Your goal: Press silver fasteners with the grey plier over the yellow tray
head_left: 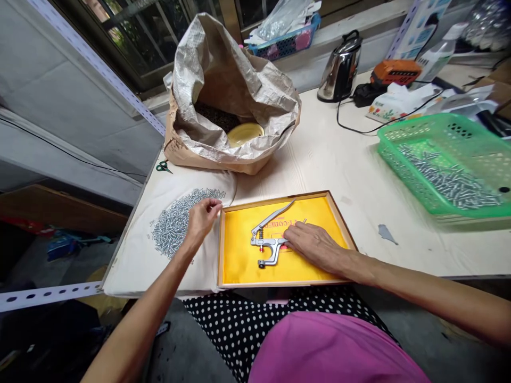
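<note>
Snap-fastener pliers [273, 246] lie on the yellow bottom of a shallow tray [287, 283], their upper handle raised apart from the lower one. My right hand [315, 246] is closed over the end of the lower handle, which its fingers cover. A small metal pin-like piece shows just above those fingers. My left hand [203, 218] is pinched at the tray's left corner, beside a pile of small silver metal pieces [171, 226] on a white cloth [131, 266]. Whatever sits between its thumb and finger is too small to make out.
A large open sack [255, 159] with a yellow dish [245, 134] inside stands behind the tray. To the right is a green basket [415, 183] with more silver pieces. Green-handled scissors [163, 166], a kettle [339, 69] and its cord are farther back.
</note>
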### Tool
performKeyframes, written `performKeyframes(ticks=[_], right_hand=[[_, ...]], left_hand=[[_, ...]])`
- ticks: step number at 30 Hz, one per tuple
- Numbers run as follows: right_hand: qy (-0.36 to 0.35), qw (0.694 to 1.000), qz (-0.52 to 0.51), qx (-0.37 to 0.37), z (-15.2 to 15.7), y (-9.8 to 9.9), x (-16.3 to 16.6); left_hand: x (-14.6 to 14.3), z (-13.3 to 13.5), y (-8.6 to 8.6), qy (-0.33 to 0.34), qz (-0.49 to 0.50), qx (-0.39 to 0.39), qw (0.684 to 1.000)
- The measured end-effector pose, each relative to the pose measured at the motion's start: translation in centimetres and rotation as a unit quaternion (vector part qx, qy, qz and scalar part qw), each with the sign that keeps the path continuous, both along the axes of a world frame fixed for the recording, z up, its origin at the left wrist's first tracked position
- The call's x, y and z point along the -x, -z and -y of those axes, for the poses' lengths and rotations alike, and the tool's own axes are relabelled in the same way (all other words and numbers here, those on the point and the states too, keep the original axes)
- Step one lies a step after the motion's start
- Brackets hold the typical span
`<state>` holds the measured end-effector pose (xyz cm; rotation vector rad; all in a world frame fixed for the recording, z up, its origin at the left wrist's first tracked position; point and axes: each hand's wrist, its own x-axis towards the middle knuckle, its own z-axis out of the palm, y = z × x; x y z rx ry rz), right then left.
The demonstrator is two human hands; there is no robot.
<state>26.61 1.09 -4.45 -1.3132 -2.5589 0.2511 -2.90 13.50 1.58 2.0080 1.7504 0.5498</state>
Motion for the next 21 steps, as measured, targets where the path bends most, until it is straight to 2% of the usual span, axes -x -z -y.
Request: performKeyframes(ticks=[2,4,6,8,13,16,19,21], right_hand=[[-0.004,1.0,0.011,-0.018,0.0,0.0,0.0],[0.001,0.999,0.025,-0.023,-0.1,0.0,0.0],[0.011,0.999,0.032,-0.018,-0.3,0.1,0.2],[0.015,0.999,0.03,-0.011,-0.4,0.3,0.2],[0.017,1.0,0.019,0.018,-0.5,0.0,0.4],[0.014,0.999,0.031,0.039,-0.5,-0.6,0.6],[0.005,0.998,0.034,0.043,-0.6,-0.9,0.6],[-0.004,0.999,0.03,0.038,-0.6,-0.7,0.6]], left_hand=[[-1.4,3.2,0.1,-0.003,0.093,0.114,0.989],[-2.7,6.4,0.6,0.009,0.114,0.171,0.979],[-3.5,8.7,1.5,0.021,0.089,0.171,0.981],[-3.8,10.1,2.3,0.037,0.043,0.14,0.988],[-3.3,11.4,3.3,0.097,-0.067,0.054,0.992],[-3.3,11.8,3.5,0.106,-0.077,0.024,0.991],[-3.5,11.9,3.5,0.057,0.002,0.046,0.997],[-3.7,11.7,3.2,-0.02,0.103,0.13,0.986]])
